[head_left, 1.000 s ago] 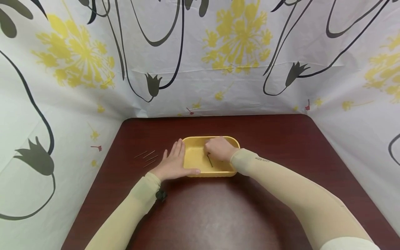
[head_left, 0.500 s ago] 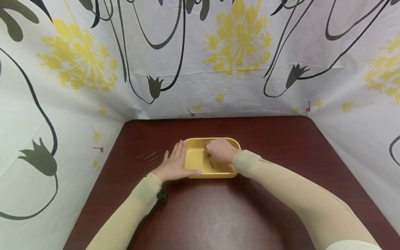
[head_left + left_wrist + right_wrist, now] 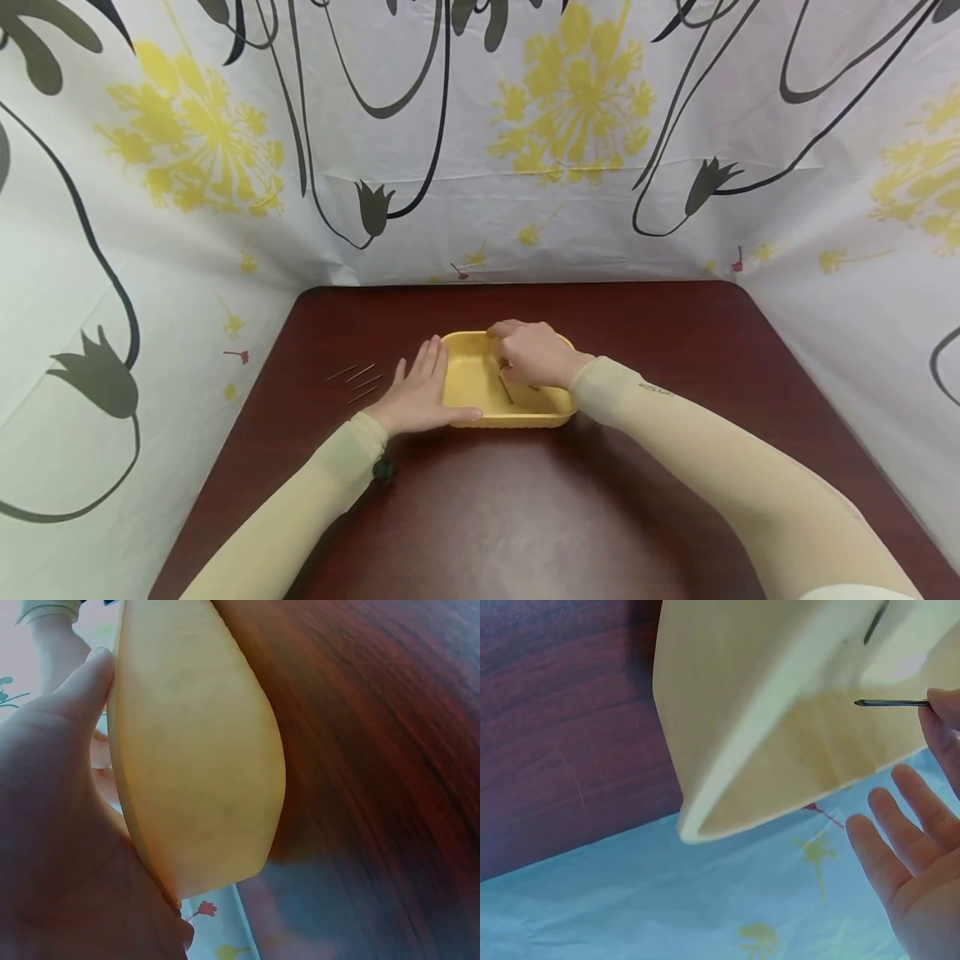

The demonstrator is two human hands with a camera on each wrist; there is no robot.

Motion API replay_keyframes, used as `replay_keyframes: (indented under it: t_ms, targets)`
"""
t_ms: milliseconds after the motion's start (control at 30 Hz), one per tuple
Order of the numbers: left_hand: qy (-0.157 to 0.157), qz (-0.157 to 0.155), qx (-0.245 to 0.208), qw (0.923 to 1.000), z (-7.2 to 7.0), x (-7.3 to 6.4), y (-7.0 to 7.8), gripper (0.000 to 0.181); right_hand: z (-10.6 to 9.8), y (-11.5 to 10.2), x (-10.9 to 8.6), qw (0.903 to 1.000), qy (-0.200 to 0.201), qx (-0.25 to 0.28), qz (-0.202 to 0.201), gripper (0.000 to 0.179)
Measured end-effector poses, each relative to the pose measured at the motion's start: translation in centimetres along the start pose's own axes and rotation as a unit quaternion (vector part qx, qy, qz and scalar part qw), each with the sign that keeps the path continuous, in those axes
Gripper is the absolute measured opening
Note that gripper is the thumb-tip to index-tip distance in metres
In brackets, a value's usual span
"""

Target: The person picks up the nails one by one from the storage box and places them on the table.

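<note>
A yellow plastic tray [image 3: 467, 392] stands on the table in the head view. My left hand [image 3: 414, 400] rests on its left rim with straight fingers, the thumb lying along the near rim. Over the tray's right half, my right hand [image 3: 536, 357] pinches a thin dark nail [image 3: 892, 703] between thumb and forefinger. Its pointed tip faces away from the fingertips in the right wrist view, where the other fingers are spread. Inside the tray, a second dark nail [image 3: 876, 622] is partly visible. The left wrist view shows the tray's outer wall [image 3: 199, 750] beside the hand.
Several thin nails [image 3: 362, 374] lie roughly parallel on the dark red-brown table [image 3: 495, 517], left of the tray. A white patterned cloth [image 3: 465, 225] hangs behind the table and along both sides.
My right hand has risen slightly and shifted right inside the tray, its fingers now reaching over the far rim. My left hand stays on the tray, which has not visibly moved.
</note>
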State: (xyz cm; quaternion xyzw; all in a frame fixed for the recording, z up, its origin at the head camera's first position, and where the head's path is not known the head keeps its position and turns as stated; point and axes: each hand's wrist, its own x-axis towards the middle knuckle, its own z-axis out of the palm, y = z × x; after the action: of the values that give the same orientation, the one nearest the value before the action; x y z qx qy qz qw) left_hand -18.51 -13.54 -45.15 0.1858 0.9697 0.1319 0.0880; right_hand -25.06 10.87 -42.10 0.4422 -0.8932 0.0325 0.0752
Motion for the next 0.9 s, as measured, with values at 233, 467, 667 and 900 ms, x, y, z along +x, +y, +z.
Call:
replay_keyframes:
  t_ms: [233,467,667,900]
  targets:
    - [0.018,0.010,-0.001,0.9998,0.2,0.0,-0.2,0.133,-1.1,0.6,-0.2,0.9995,0.014,-0.027,-0.004,0.004]
    - [0.035,0.019,-0.008,0.9992,0.6,0.1,-0.4,0.131,-2.0,1.1,-1.0,0.9993,0.012,-0.035,0.004,0.008]
    - [0.039,0.023,-0.014,0.9989,0.8,0.1,-0.5,0.129,-2.6,1.6,-1.8,0.9989,0.015,-0.037,0.024,0.007]
    - [0.052,0.022,-0.024,0.9981,1.0,0.0,-0.5,0.128,-3.4,2.6,-3.2,0.9976,0.016,-0.049,0.047,0.008]
